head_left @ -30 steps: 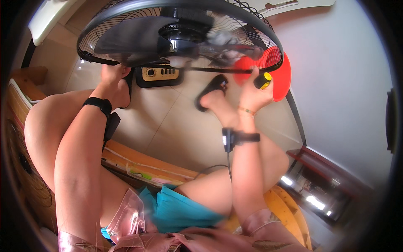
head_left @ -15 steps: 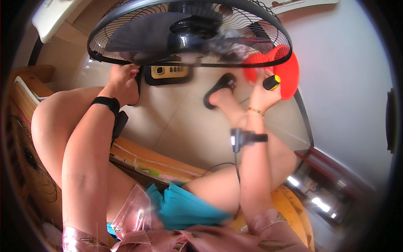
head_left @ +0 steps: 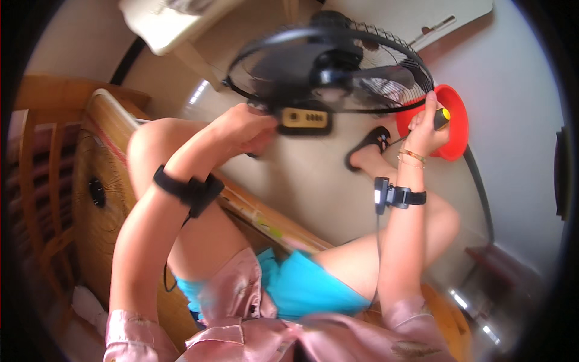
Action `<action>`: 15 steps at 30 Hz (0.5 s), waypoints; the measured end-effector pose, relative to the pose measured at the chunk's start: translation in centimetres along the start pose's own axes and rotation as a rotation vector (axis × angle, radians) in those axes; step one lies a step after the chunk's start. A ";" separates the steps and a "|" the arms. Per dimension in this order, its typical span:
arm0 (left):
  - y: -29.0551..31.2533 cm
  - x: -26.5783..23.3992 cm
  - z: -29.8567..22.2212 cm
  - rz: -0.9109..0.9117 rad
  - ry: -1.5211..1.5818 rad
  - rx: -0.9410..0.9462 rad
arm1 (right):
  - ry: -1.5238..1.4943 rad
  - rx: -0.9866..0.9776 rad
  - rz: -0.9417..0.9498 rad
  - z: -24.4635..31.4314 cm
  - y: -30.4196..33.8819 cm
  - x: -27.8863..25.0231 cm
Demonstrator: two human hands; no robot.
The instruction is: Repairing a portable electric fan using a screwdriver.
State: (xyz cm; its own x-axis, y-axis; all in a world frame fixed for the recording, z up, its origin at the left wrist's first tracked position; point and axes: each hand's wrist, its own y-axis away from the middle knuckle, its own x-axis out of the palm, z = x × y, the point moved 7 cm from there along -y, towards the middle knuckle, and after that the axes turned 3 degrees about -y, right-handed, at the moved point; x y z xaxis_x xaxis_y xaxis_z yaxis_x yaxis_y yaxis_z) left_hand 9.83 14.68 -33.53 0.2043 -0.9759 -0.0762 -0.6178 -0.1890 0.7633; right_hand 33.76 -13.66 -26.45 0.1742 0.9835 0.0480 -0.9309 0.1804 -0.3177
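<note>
A black fan, its round wire cage and blades in view, stands in front of me. My right hand is closed around a screwdriver with a black and yellow handle. Its thumb points up against the right edge of the fan's rim. By the lower left of the rim is my left hand, blurred, its fingers curled in. Whatever it may hold is hidden. Just right of it lies the fan's base, black with a gold control panel.
Behind my right hand a red basin sits on the floor by the pale wall. A white stool-like seat is at the far left, a white panel at the far right. A wooden bench runs along my left.
The view has shifted, so the fan sits farther right and looks smaller. My left hand has drawn back from the rim and curled in. My right thumb now touches the rim.
</note>
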 end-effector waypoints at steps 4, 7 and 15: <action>13.9 -5.6 -5.6 -0.388 0.037 0.345 | -0.260 0.037 0.096 3.9 1.6 1.9; 22.1 -13.2 -3.8 -0.999 -0.189 0.701 | -0.304 0.104 0.108 5.0 1.6 2.1; 24.2 -18.2 29.3 -0.925 -0.675 -0.248 | -0.320 0.343 0.102 3.9 2.2 1.3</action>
State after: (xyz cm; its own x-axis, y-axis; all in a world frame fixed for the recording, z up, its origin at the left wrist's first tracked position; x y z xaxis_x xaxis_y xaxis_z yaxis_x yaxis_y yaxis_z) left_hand -31.12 24.71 -32.50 0.0079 -0.3516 -0.9361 -0.2647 -0.9035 0.3371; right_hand 30.74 -11.91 -23.38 0.0194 0.9407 0.3387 -0.9997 0.0235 -0.0079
